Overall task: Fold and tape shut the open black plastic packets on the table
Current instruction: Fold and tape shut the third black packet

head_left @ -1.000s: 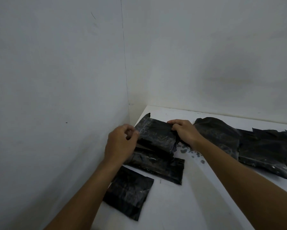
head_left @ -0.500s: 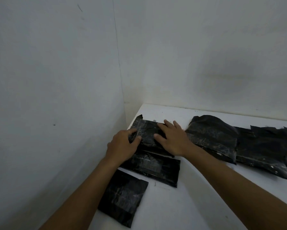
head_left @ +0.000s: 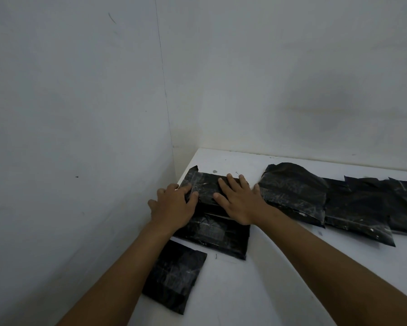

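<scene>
From the head camera, your right hand [head_left: 241,201] lies flat, fingers spread, pressing on the folded black plastic packet [head_left: 206,188] in the far left corner of the white table [head_left: 291,274]. Your left hand [head_left: 174,208] is also open, its fingers lying over the packet's taped left end and the thumb splayed away. The film is thin, glossy and crinkled, so the fold may spring back if you lift off before the clear tape has bonded. The packet rests partly on a second flat black packet [head_left: 217,235], a slick footing on which it could slide. A third, squarish packet [head_left: 174,276] lies nearer you. To the right, puffier black bags [head_left: 294,191] overlap, their edges ragged.
</scene>
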